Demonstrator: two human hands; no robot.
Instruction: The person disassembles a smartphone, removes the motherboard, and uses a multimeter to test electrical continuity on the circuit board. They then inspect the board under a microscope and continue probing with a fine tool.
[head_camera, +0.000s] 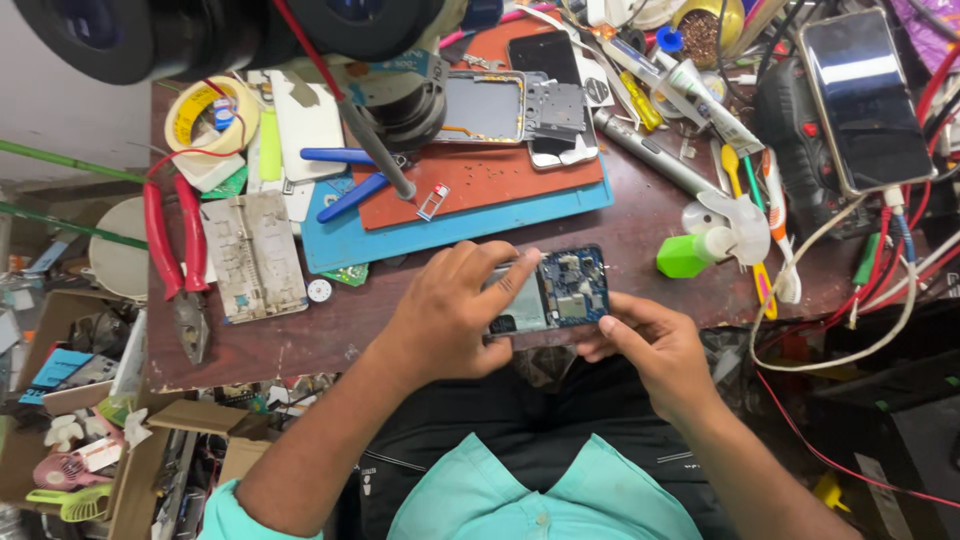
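Holding an opened phone (560, 290) (blue board exposed), left hand (445, 315) and right hand (650, 345) grip closed.

An opened smartphone (560, 290) sits crosswise between the two hands, back cover off, long axis running left to right. Its right half shows a blue circuit board crowded with small metal shields; the left half is a flat grey panel, partly hidden under fingers. It hangs level at the near edge of the table (650, 225).
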